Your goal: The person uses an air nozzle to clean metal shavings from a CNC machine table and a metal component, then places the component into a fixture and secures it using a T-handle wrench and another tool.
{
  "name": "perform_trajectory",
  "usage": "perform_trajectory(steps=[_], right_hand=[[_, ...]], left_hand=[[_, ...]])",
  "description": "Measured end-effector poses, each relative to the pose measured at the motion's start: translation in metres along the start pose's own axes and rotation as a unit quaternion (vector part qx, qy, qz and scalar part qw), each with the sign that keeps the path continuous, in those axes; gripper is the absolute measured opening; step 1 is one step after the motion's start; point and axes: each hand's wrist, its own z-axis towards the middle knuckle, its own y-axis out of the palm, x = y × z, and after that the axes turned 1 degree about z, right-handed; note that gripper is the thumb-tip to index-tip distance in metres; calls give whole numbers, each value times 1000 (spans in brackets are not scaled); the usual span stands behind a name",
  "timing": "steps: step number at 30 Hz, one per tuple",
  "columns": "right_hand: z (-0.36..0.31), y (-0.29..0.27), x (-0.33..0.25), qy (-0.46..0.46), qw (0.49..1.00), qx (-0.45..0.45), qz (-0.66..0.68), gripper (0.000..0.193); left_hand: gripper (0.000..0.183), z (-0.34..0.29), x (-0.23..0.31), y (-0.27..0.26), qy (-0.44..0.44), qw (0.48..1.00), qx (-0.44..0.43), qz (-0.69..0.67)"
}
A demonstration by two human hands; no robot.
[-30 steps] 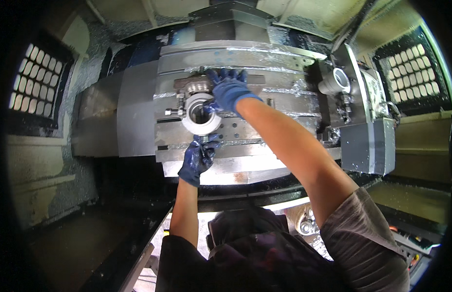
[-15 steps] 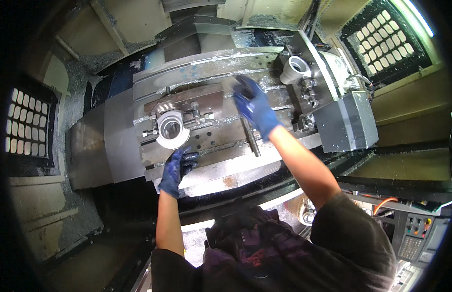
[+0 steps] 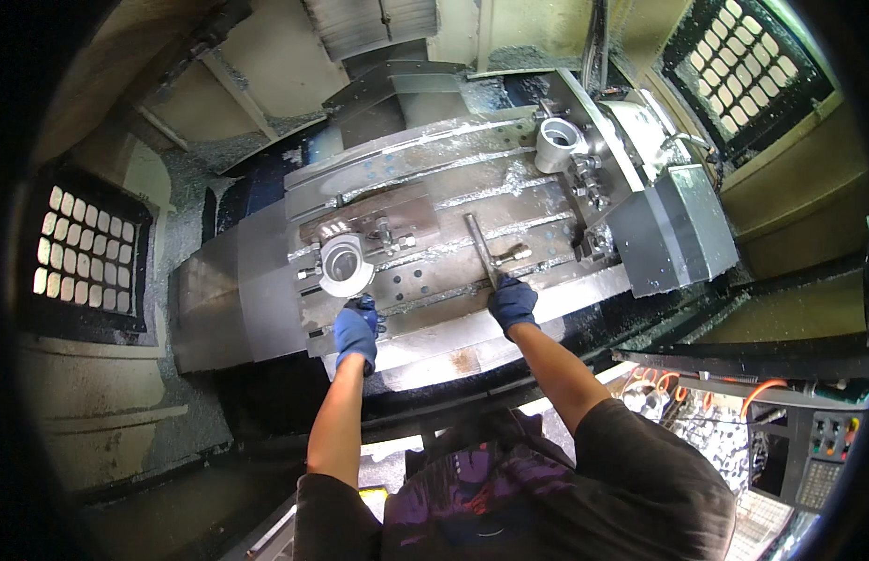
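Note:
My left hand (image 3: 357, 327), in a blue glove, hovers by the near rim of a silver ring-shaped metal part (image 3: 343, 266). Its fingers are loosely bent and apart, with nothing visible in them. The ring part sits in a clamping fixture (image 3: 383, 234) on the left of the slotted machine table (image 3: 425, 304). My right hand (image 3: 514, 304), also blue-gloved, is closed around the near end of a dark metal bar (image 3: 479, 238). The bar slants away to the far left over the table. Beside it lies a short brass-coloured fitting (image 3: 516, 253).
A second silver ring part (image 3: 557, 145) is held in a fixture at the table's far right. A grey box-shaped housing (image 3: 673, 229) stands at the right end. Metal chips lie along the slots. Sloped grey covers (image 3: 233, 294) flank the left end, and a control panel (image 3: 827, 449) is at lower right.
My right hand has come back toward me from mid-table and closed on the near end of the bar. My left hand stays near the left ring part. The view has shifted slightly.

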Motion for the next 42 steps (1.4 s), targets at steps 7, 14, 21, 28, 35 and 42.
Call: perform_trajectory(steps=[7, 14, 21, 28, 35, 42], right_hand=[[10, -29, 9, 37, 881, -170, 441, 18], [-80, -112, -19, -178, 853, -326, 365, 19], [-105, -103, -132, -502, 819, -164, -222, 18], [-110, -73, -192, -498, 777, -146, -356, 21], [-121, -58, -227, -505, 763, -103, -391, 17], [-112, -19, -230, -457, 700, -131, -533, 27]], left_hand=[[28, -49, 47, -16, 49, 996, 33, 62], [93, -159, 45, -79, 355, 912, 196, 54], [49, -191, 8, -87, 300, 899, 146, 282], [24, -123, -46, -24, 161, 974, 118, 111], [39, -87, -77, 8, 123, 988, 89, 26], [42, -64, -81, 9, 160, 983, 82, 37]])
